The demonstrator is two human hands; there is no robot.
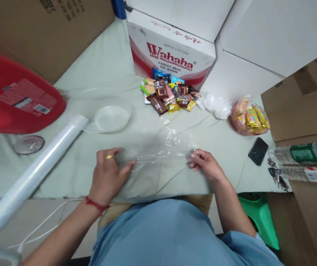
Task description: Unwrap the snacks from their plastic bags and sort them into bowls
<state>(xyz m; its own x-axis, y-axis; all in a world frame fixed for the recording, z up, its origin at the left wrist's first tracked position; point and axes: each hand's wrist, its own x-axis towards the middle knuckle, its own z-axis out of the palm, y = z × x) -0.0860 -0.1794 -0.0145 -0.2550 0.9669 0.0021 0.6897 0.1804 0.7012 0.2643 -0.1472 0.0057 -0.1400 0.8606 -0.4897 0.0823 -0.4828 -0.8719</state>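
A thin, clear plastic bag (164, 146) lies stretched flat on the cloth in front of me. My right hand (207, 164) pinches its right edge between thumb and fingers. At the bag's left side is my left hand (107, 171), thumb and index finger spread apart; the thumb tip is at the plastic, and whether it touches is hard to tell. Beyond the bag sits a pile of wrapped snacks (169, 92), some in brown cocoa wrappers. A clear round plastic bowl (111, 118) rests to the left of the pile.
A long roll of plastic film (36, 171) juts over the table's left front edge, near a red container (17, 96). A Wahaha carton (172, 48) stands behind. To the right are crumpled plastic (218, 105), a bowl of snacks (249, 116), a phone (258, 151), keys (277, 175) and bottles (305, 153).
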